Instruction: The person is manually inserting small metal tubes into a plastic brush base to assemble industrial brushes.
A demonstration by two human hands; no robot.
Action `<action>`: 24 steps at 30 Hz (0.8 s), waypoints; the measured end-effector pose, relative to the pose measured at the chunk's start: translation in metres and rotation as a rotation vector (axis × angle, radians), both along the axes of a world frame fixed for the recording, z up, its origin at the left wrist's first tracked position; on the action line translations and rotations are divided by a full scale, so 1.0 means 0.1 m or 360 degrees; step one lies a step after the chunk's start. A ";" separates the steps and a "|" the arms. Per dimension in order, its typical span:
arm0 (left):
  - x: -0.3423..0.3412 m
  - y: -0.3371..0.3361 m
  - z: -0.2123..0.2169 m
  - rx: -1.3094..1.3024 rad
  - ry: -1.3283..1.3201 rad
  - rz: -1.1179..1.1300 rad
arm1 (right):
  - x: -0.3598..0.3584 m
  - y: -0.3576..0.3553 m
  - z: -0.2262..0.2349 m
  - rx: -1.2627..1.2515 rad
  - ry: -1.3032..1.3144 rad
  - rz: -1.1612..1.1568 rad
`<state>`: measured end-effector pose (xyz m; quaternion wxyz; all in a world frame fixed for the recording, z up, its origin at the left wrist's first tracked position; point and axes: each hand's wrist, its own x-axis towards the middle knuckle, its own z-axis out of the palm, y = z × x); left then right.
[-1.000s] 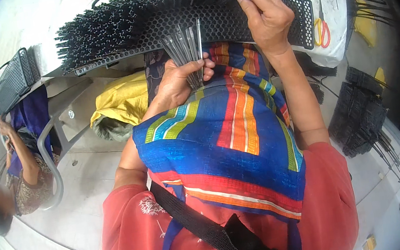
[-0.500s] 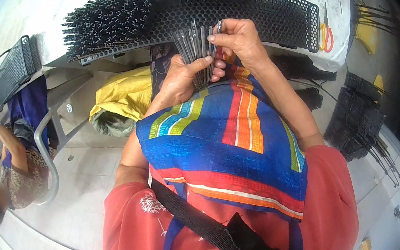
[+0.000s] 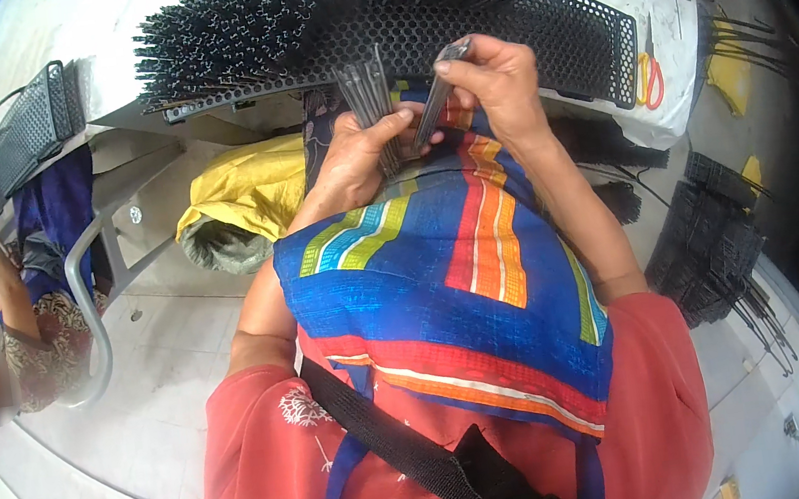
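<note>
- The left hand (image 3: 357, 154) closes around a fan of thin dark strips (image 3: 367, 92), near the close edge of the perforated panel (image 3: 613, 62).
- The right hand (image 3: 502, 74) pinches a smaller bundle (image 3: 435, 109) between thumb and fingers, also by that edge.
- A slack pinch could drop strips onto the apron (image 3: 395, 290), on the wearer's side of the panel.
- Tilted bundles could catch each other's tips.
- Fingers hide the strips' lower ends; their number is unclear.
- Black bristles (image 3: 231, 44) cover the panel's left holes.
</note>
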<state>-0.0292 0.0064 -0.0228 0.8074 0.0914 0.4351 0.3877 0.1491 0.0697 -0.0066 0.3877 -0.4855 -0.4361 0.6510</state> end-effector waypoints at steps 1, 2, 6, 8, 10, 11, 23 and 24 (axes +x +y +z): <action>-0.01 0.00 -0.05 0.0005 0.0001 0.0000 | 0.04 -0.01 0.07 0.0132 -0.0129 -0.0034; -0.03 0.00 -0.10 -0.0062 0.0033 -0.0012 | 0.05 -0.02 0.20 0.0464 -0.0342 -0.0036; -0.06 0.08 -0.08 -0.0165 -0.0190 -0.0041 | 0.04 -0.03 0.54 0.1883 -0.0859 0.0144; -0.05 0.13 -0.07 -0.0179 -0.0230 0.0057 | 0.01 -0.12 0.54 0.2127 -0.1110 0.0448; -0.06 0.18 -0.15 -0.0246 -0.0250 0.0165 | 0.04 -0.25 0.38 0.2075 -0.1165 0.0728; -0.04 0.20 -0.09 -0.0229 -0.0169 0.0145 | 0.03 -0.30 0.36 0.2080 -0.1146 0.0685; 0.02 0.06 -0.02 -0.0060 0.0064 -0.0038 | 0.17 -0.14 -0.02 -0.0476 0.0100 -0.0323; 0.02 0.02 -0.02 -0.0040 0.0032 -0.0021 | 0.15 -0.14 -0.02 -0.0475 0.0099 -0.0318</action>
